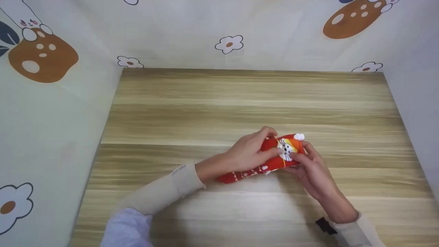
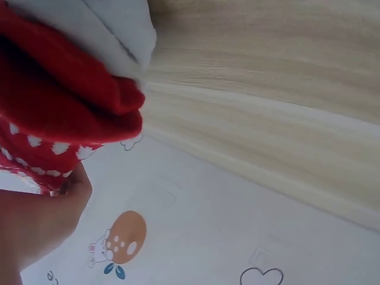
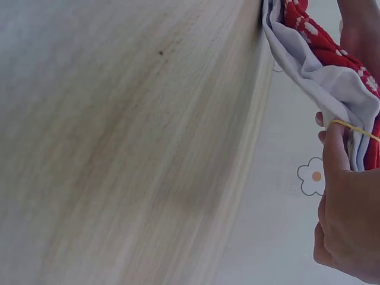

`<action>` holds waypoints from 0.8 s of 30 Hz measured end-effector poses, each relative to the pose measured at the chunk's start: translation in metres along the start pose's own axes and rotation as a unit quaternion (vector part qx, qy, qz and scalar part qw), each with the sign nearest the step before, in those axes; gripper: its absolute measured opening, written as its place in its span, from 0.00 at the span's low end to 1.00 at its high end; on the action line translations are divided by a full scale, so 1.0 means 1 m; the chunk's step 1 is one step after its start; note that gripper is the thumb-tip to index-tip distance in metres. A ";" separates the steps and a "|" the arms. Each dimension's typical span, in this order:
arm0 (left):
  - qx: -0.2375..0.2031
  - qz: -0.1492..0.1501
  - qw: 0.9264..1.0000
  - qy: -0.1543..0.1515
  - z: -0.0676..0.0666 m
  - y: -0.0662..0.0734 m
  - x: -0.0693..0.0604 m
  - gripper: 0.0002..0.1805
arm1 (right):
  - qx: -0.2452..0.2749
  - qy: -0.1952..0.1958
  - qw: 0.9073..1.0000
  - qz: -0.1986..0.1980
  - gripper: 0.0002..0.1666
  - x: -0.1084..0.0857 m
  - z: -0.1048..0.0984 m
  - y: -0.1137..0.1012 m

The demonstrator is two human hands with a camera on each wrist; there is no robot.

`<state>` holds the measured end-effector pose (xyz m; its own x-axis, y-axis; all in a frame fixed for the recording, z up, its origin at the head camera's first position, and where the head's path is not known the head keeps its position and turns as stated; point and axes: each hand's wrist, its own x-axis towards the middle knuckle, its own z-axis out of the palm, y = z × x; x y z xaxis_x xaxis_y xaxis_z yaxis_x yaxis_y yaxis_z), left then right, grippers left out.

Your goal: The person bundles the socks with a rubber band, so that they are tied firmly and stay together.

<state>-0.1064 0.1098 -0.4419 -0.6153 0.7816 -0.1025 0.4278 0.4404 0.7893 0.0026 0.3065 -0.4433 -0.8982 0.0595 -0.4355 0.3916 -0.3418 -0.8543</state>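
Note:
A folded red cloth [image 1: 269, 144] with white snowflake-like prints, a white whiskered animal face and a white pom-pom [image 1: 299, 137] is held just above the table. A thin yellow band [image 3: 356, 127] goes around it, and its white lining [image 3: 341, 83] shows in the right wrist view. My left hand [image 1: 244, 153] grips the cloth from the left, thumb on the printed face. From the right, my right hand [image 1: 317, 173] pinches the other end, with its thumb on top and fingers partly hidden underneath. The cloth's narrower end hangs out below my left wrist.
Beneath the hands lies a wood-grain table [image 1: 192, 113]. Pale walls [image 1: 178, 34] printed with flowers and orange fruit shapes stand at its back and left, and a plain wall [image 1: 416, 113] at its right.

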 end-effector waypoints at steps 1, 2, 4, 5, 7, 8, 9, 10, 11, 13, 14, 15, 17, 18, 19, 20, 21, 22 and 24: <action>-0.022 -0.017 1.000 0.001 -0.001 0.000 0.003 0.29 | -0.005 0.000 1.000 -0.002 0.24 0.000 0.000 0.000; -0.043 -0.031 0.999 -0.001 -0.002 0.000 0.005 0.27 | -0.011 0.001 1.000 -0.005 0.24 -0.001 0.001 0.000; -0.078 -0.058 0.995 -0.010 -0.004 0.000 0.010 0.22 | -0.019 0.003 1.000 -0.010 0.23 -0.001 0.002 0.000; -0.095 -0.066 0.993 -0.016 -0.004 0.000 0.012 0.20 | -0.023 0.004 1.000 -0.012 0.23 -0.002 0.003 0.000; -0.129 -0.084 0.988 -0.029 -0.006 0.001 0.016 0.16 | -0.021 0.004 1.000 -0.017 0.21 -0.003 0.004 0.001; -0.143 -0.089 0.985 -0.035 -0.007 0.002 0.017 0.15 | -0.015 0.000 1.000 -0.020 0.20 -0.004 0.004 0.001; -0.154 -0.092 0.983 -0.038 -0.008 0.003 0.018 0.14 | -0.009 -0.005 1.000 -0.023 0.19 -0.004 0.004 0.002; -0.166 -0.094 0.981 -0.041 -0.009 0.004 0.018 0.12 | 0.000 -0.012 1.000 -0.025 0.18 -0.005 0.003 0.003; -0.177 -0.095 0.979 -0.043 -0.009 0.005 0.019 0.12 | 0.008 -0.020 0.999 -0.027 0.19 -0.006 0.002 0.003; -0.194 -0.094 0.975 -0.045 -0.011 0.006 0.019 0.11 | 0.021 -0.036 0.999 -0.029 0.22 -0.007 -0.001 0.005; -0.201 -0.092 0.974 -0.044 -0.012 0.007 0.018 0.11 | 0.025 -0.047 0.998 -0.029 0.24 -0.007 -0.002 0.006; -0.207 -0.091 0.973 -0.044 -0.013 0.007 0.018 0.11 | 0.029 -0.064 0.997 -0.029 0.26 -0.008 -0.004 0.006; -0.216 -0.088 0.972 -0.043 -0.015 0.007 0.017 0.11 | 0.034 -0.100 0.994 -0.032 0.28 -0.008 -0.007 0.008; -0.218 -0.088 0.971 -0.042 -0.016 0.007 0.016 0.11 | 0.038 -0.117 0.992 -0.033 0.28 -0.008 -0.009 0.009; -0.221 -0.088 0.970 -0.042 -0.017 0.007 0.016 0.11 | 0.043 -0.133 0.990 -0.033 0.28 -0.009 -0.011 0.010; -0.223 -0.088 0.970 -0.043 -0.018 0.007 0.015 0.10 | 0.048 -0.146 0.988 -0.034 0.28 -0.009 -0.013 0.010; -0.225 -0.087 0.969 -0.044 -0.019 0.007 0.015 0.10 | 0.051 -0.155 0.986 -0.035 0.28 -0.008 -0.015 0.011; -0.229 -0.087 0.968 -0.045 -0.020 0.006 0.015 0.10 | 0.054 -0.154 0.986 -0.035 0.27 -0.009 -0.016 0.012; -0.243 -0.087 0.965 -0.046 -0.020 0.005 0.015 0.09 | 0.057 -0.145 0.987 -0.034 0.25 -0.009 -0.017 0.013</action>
<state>-0.1270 0.1145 -0.4270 -0.5783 0.7609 -0.2942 -0.0502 0.3268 0.9438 0.0187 0.3173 -0.4553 -0.9476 -0.1789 -0.2646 0.3180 -0.4504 -0.8343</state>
